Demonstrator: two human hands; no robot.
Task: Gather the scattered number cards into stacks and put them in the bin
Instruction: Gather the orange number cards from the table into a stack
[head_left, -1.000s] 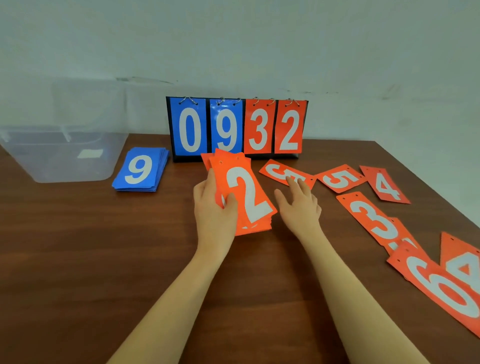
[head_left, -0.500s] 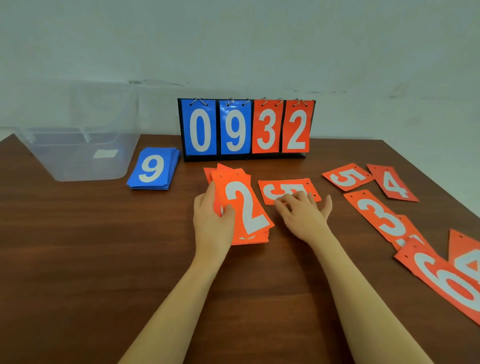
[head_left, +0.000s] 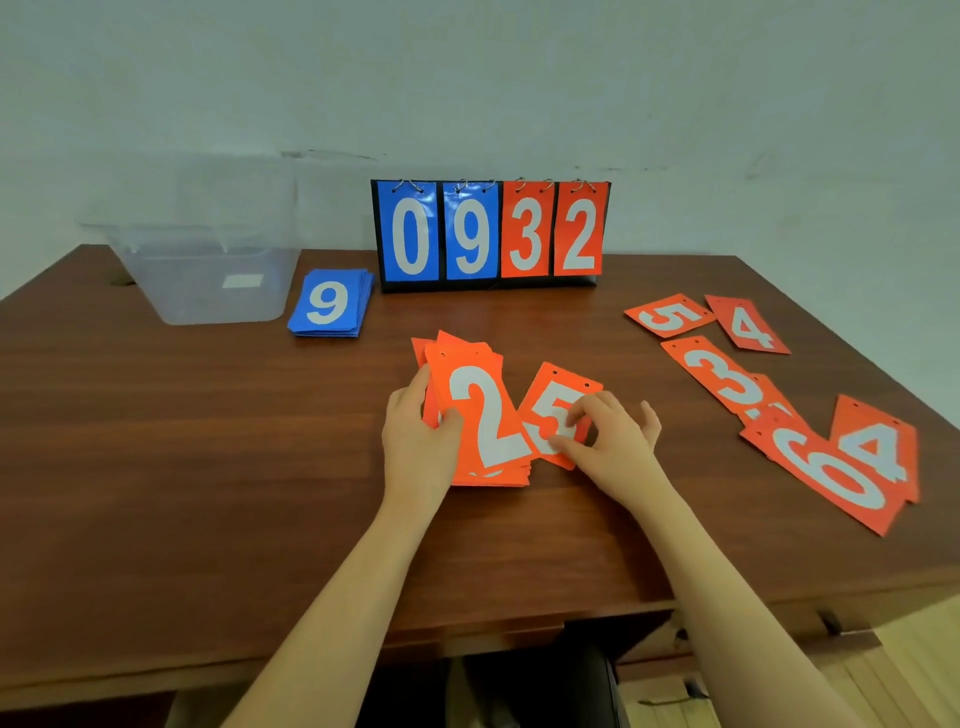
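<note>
One orange 5 card (head_left: 558, 402) pinched beneath right hand (head_left: 610, 441) fingers (head_left: 574, 415), beside stack (head_left: 480, 421)

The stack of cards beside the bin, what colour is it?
Blue, with a white 9 on top, seen in the head view.

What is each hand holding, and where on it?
Left hand grips the orange stack topped by a 2 at its left edge. Right hand pinches a single orange 5 card near its lower edge.
</note>
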